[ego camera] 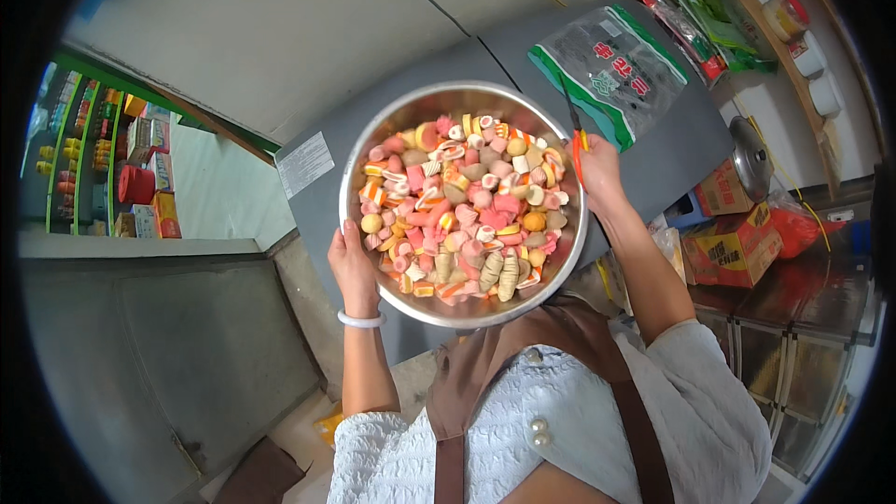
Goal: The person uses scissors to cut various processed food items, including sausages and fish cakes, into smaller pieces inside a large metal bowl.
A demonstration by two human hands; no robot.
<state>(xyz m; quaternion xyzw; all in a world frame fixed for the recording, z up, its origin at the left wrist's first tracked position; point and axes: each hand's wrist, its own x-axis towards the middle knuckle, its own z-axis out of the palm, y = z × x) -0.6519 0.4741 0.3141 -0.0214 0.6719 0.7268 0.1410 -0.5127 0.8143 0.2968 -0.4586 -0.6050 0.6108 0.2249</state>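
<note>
A round stainless steel bowl (352, 154) is held up in front of me, full of small mixed pieces (462, 213) in pink, orange, white and tan that look like sweets or snacks. My left hand (355, 269) grips its left rim. At the right rim, my right hand (600, 168) holds the bowl together with orange-handled scissors (579, 143), whose dark blades point up and away from me. Behind the scissors a clear plastic bag (616, 63) with green edges and red printing lies flat on the grey table (315, 217).
A printed sheet (306, 164) lies on the table's left part. Packets (707, 14) and a wooden shelf (791, 77) with tubs are at the back right. Cartons (731, 245) and a metal lid (749, 157) stand right of the table. Shelves of goods (91, 154) show through an opening at left.
</note>
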